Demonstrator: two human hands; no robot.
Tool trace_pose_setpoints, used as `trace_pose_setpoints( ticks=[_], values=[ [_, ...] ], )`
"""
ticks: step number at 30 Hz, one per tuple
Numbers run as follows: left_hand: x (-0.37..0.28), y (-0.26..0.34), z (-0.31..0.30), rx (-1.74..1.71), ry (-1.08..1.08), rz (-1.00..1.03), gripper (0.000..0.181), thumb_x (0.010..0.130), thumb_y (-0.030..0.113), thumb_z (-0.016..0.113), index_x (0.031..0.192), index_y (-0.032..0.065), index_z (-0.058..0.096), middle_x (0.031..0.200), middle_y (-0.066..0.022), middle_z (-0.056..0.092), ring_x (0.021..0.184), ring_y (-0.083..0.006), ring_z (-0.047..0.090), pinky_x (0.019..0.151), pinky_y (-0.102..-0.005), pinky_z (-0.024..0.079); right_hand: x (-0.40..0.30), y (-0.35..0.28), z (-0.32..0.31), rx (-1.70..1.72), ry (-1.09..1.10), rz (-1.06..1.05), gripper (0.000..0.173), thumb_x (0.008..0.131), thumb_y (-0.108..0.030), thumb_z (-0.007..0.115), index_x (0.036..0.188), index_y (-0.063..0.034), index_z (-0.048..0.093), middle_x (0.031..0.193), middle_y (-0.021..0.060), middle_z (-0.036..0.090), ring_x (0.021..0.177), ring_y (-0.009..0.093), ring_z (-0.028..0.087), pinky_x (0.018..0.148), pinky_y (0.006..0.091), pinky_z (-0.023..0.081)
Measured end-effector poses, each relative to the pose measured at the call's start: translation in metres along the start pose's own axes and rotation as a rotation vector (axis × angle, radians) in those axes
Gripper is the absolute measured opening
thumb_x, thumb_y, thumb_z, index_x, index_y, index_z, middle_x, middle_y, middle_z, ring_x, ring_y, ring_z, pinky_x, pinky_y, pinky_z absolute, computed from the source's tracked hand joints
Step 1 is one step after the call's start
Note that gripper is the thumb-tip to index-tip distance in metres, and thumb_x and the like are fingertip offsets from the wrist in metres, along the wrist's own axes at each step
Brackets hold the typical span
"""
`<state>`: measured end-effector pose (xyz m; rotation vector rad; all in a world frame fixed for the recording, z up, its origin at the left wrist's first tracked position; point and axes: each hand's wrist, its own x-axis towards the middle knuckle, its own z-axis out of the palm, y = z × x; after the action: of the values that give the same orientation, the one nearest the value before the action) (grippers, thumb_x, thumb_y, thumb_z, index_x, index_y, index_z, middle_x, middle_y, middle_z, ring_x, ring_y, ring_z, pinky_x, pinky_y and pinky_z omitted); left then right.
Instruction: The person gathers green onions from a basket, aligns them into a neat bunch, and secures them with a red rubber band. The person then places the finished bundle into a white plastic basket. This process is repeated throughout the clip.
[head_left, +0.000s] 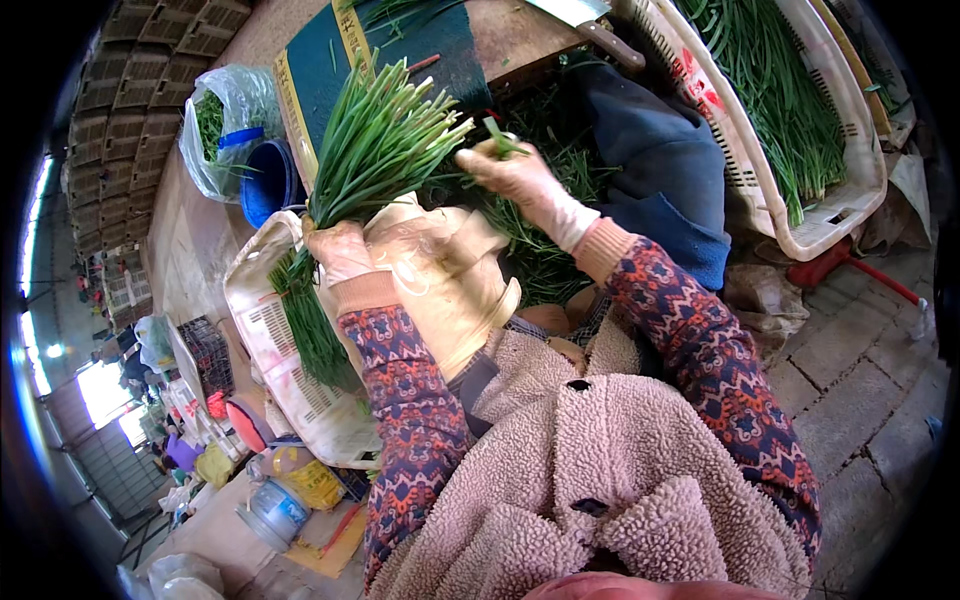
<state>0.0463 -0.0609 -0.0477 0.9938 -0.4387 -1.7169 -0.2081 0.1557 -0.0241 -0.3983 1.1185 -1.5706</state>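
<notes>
My left hand (337, 247), in a thin translucent glove, is closed around a bunch of green garlic chives (382, 142), their pale cut ends fanned towards the upper right. To the right of those ends my right hand (510, 172), also gloved, pinches a short bit of green leaf (501, 139) between thumb and fingers. A dark heap of loose green leaves (555, 262) lies below the right hand. Beyond the bunch is a dark green board surface (307, 67) with yellow printed tape on it.
A knife with a wooden handle (611, 45) lies at the top. White plastic crates holding green stalks stand at right (795, 244) and left (262, 337). A blue bucket (266, 176) and a clear bag of greens (206, 127) are at the upper left. Blue cloth (660, 157) hangs before the right crate.
</notes>
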Motion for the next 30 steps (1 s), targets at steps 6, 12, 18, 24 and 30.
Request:
trace_pose_setpoints(
  ticks=[6, 12, 18, 24, 30],
  values=[
    [-0.01, -0.003, 0.011, -0.008, -0.102, 0.014, 0.044, 0.088, 0.039, 0.043, 0.109, 0.0053, 0.061, 0.113, -0.0136, 0.062, 0.104, -0.033, 0.056, 0.099, -0.0496, 0.038, 0.015, 0.009, 0.027, 0.213, -0.08, 0.151, 0.021, 0.086, -0.03, 0.064, 0.087, -0.0095, 0.06, 0.07, -0.0052, 0.055, 0.055, 0.003, 0.045, 0.047, 0.0172, 0.034],
    [-0.017, 0.001, 0.007, -0.007, -0.011, 0.035, 0.043, 0.089, 0.04, 0.044, 0.109, 0.0066, 0.061, 0.113, -0.0126, 0.063, 0.103, -0.0314, 0.057, 0.098, -0.0489, 0.039, 0.008, 0.0, -0.044, 0.305, 0.18, -0.082, 0.011, 0.085, -0.021, 0.061, 0.082, -0.0104, 0.062, 0.071, -0.0035, 0.059, 0.059, 0.005, 0.049, 0.051, 0.0188, 0.038],
    [-0.025, -0.004, 0.02, 0.002, -0.027, 0.009, 0.043, 0.089, 0.039, 0.042, 0.11, 0.0053, 0.06, 0.112, -0.0131, 0.063, 0.104, -0.0316, 0.057, 0.098, -0.0481, 0.04, 0.021, -0.019, -0.002, -0.987, 0.23, -0.751, 0.033, 0.068, -0.031, 0.075, 0.09, -0.0069, 0.069, 0.091, 0.0116, 0.062, 0.087, 0.027, 0.059, 0.078, 0.0363, 0.049],
    [-0.027, -0.007, 0.032, 0.005, -0.014, 0.004, 0.045, 0.089, 0.038, 0.042, 0.112, 0.0037, 0.059, 0.113, -0.0132, 0.062, 0.104, -0.0319, 0.057, 0.098, -0.0474, 0.04, 0.045, 0.0, 0.004, -1.079, 0.164, -0.71, 0.034, 0.068, -0.034, 0.073, 0.086, -0.0071, 0.067, 0.085, 0.0153, 0.06, 0.083, 0.031, 0.058, 0.074, 0.0414, 0.049],
    [-0.023, -0.001, 0.016, 0.024, -0.075, 0.0, 0.044, 0.089, 0.037, 0.043, 0.113, 0.0038, 0.059, 0.115, -0.0145, 0.061, 0.107, -0.0339, 0.055, 0.099, -0.0506, 0.038, 0.047, 0.019, -0.014, -0.042, 0.284, -0.343, 0.027, 0.084, -0.028, 0.067, 0.091, -0.0021, 0.063, 0.083, 0.0022, 0.062, 0.074, 0.014, 0.053, 0.07, 0.0288, 0.045]
  ],
)
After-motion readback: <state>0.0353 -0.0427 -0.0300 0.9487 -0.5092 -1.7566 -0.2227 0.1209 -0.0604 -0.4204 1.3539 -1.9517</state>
